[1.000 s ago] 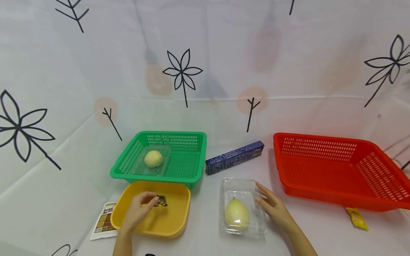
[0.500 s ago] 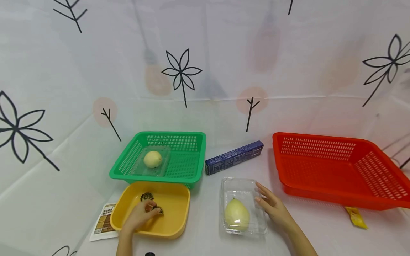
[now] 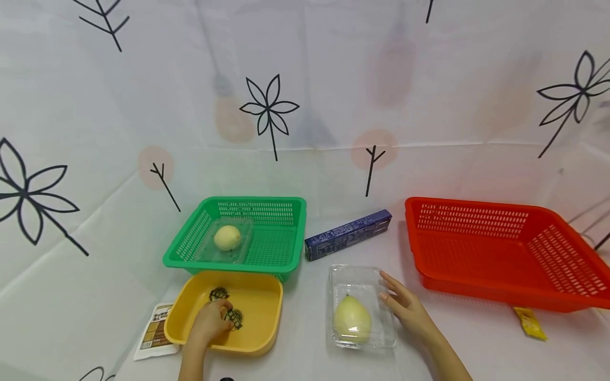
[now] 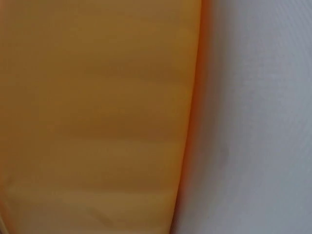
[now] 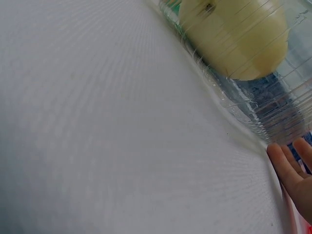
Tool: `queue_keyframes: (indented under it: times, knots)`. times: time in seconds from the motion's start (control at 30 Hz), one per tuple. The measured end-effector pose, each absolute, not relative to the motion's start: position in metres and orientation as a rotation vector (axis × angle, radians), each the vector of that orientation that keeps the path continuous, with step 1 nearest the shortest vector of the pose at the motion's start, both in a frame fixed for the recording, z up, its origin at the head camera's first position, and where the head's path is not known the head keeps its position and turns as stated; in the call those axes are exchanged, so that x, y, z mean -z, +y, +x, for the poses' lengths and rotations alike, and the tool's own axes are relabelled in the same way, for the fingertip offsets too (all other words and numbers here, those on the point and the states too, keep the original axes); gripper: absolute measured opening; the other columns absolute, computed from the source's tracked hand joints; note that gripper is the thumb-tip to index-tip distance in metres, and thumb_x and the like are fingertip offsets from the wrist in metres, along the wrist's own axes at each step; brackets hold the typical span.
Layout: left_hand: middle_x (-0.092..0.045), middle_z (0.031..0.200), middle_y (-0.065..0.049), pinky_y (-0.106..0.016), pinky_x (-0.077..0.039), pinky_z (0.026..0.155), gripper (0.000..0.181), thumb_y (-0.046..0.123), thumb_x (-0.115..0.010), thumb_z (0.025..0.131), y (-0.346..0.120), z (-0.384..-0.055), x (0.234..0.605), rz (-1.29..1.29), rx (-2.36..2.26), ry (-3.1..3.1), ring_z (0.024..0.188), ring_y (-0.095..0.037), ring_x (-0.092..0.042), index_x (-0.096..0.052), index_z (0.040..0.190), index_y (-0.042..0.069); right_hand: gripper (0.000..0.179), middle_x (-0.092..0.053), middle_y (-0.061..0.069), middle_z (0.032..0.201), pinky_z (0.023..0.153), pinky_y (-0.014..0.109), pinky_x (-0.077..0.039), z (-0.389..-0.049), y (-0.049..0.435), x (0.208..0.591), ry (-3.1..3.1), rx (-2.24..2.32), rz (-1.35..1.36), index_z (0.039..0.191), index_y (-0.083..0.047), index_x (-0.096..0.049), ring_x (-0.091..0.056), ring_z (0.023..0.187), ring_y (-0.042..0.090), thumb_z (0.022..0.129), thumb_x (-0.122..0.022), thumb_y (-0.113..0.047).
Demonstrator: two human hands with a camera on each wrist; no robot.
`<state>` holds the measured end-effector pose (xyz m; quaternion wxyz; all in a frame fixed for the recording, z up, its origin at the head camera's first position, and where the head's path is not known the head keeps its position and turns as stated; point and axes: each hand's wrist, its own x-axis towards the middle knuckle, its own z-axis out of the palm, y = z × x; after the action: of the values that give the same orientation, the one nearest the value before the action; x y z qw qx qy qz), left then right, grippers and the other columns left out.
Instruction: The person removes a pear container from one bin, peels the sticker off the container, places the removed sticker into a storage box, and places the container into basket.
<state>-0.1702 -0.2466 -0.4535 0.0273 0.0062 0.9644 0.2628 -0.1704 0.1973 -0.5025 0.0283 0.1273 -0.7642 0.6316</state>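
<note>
In the head view, my left hand (image 3: 209,320) reaches down into the yellow tub (image 3: 259,338), fingers bent. A small dark-patterned flat piece (image 3: 233,318) lies right at its fingertips; I cannot tell whether they pinch it. A similar piece (image 3: 218,293) lies just beyond the hand. My right hand (image 3: 405,307) touches the right side of a clear plastic clamshell box (image 3: 376,280) with extended fingers (image 5: 282,163). Inside that box sits a pale yellow pear-shaped fruit (image 3: 352,319). The left wrist view shows only the tub's wall (image 4: 117,97) and white cloth, not the hand.
Behind the tub stands a green basket (image 3: 276,243) holding another clear box with a round pale fruit (image 3: 227,238). A long blue carton (image 3: 348,234) lies beside it. At right are a red basket (image 3: 476,259) and a yellow packet (image 3: 530,323). A printed pouch (image 3: 157,333) lies left of the tub.
My left hand has lowered into the tub and drawn back slightly; the dark-patterned piece at its fingertips now lies lower, showing more of its face. The right hand and clamshell box have stayed put.
</note>
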Motion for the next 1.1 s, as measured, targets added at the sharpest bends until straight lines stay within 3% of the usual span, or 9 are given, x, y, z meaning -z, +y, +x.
queue_keyframes:
  times: [0.07, 0.23, 0.47, 0.67, 0.8, 0.93, 1.1]
  knots:
    - [-0.064, 0.102, -0.022, -0.053, -0.044, 0.084, 0.033, 0.004, -0.079, 0.067, -0.246, -0.17, 0.453, 0.026, -0.783, 2.987, 0.096, -0.04, -0.058, -0.066, 0.096, 0.001, 0.052, -0.037, 0.034, 0.138, 0.082, 0.018, -0.046, -0.17, 0.197, 0.503, -2.357, -1.957, 0.392, 0.142, 0.002, -0.034, -0.047, 0.115, 0.05, 0.094, -0.053, -0.006]
    - [-0.064, 0.102, -0.022, -0.054, -0.044, 0.083, 0.031, 0.005, -0.08, 0.066, -0.246, -0.17, 0.454, -0.001, -0.715, 3.017, 0.095, -0.041, -0.058, -0.066, 0.094, 0.003, 0.052, -0.037, 0.034, 0.138, 0.082, 0.019, -0.047, -0.171, 0.198, 0.503, -2.353, -1.959, 0.396, 0.142, 0.002, -0.034, -0.047, 0.115, 0.048, 0.094, -0.053, -0.006]
    - [-0.063, 0.09, -0.018, -0.05, -0.046, 0.075, 0.034, 0.007, -0.081, 0.066, -0.242, -0.169, 0.451, -0.089, -0.684, 3.018, 0.084, -0.034, -0.058, -0.065, 0.096, 0.0, 0.052, -0.037, 0.034, 0.139, 0.082, 0.018, -0.046, -0.17, 0.197, 0.503, -2.351, -1.962, 0.396, 0.142, 0.002, -0.034, -0.047, 0.116, 0.049, 0.094, -0.053, -0.007]
    - [-0.061, 0.08, -0.015, -0.047, -0.047, 0.066, 0.044, 0.01, -0.084, 0.063, -0.241, -0.169, 0.452, -0.154, -0.685, 3.059, 0.073, -0.03, -0.057, -0.056, 0.093, -0.005, 0.052, -0.038, 0.034, 0.137, 0.082, 0.019, -0.047, -0.17, 0.197, 0.503, -2.35, -1.954, 0.392, 0.142, 0.002, -0.034, -0.047, 0.116, 0.048, 0.095, -0.053, -0.007]
    - [-0.058, 0.074, -0.01, -0.042, -0.045, 0.061, 0.038, 0.013, -0.082, 0.068, -0.24, -0.168, 0.452, -0.153, -0.716, 3.114, 0.066, -0.025, -0.054, -0.055, 0.09, -0.002, 0.052, -0.038, 0.034, 0.137, 0.083, 0.019, -0.047, -0.17, 0.197, 0.503, -2.361, -1.954, 0.38, 0.142, 0.001, -0.034, -0.047, 0.116, 0.047, 0.095, -0.053, -0.009]
    - [-0.058, 0.078, -0.007, -0.033, -0.044, 0.061, 0.028, 0.011, -0.077, 0.075, -0.234, -0.17, 0.455, -0.037, -0.945, 3.217, 0.068, -0.018, -0.052, -0.06, 0.093, -0.001, 0.052, -0.039, 0.033, 0.137, 0.083, 0.019, -0.047, -0.171, 0.197, 0.503, -2.366, -1.942, 0.378, 0.142, 0.001, -0.034, -0.048, 0.115, 0.047, 0.095, -0.053, -0.008]
    - [-0.062, 0.085, -0.012, -0.022, -0.047, 0.058, 0.022, 0.003, -0.074, 0.077, -0.213, -0.172, 0.457, 0.235, -1.569, 3.139, 0.069, -0.011, -0.055, -0.061, 0.094, -0.003, 0.051, -0.04, 0.034, 0.136, 0.082, 0.02, -0.047, -0.171, 0.197, 0.504, -2.355, -1.94, 0.387, 0.141, 0.002, -0.035, -0.047, 0.115, 0.049, 0.094, -0.053, -0.007]
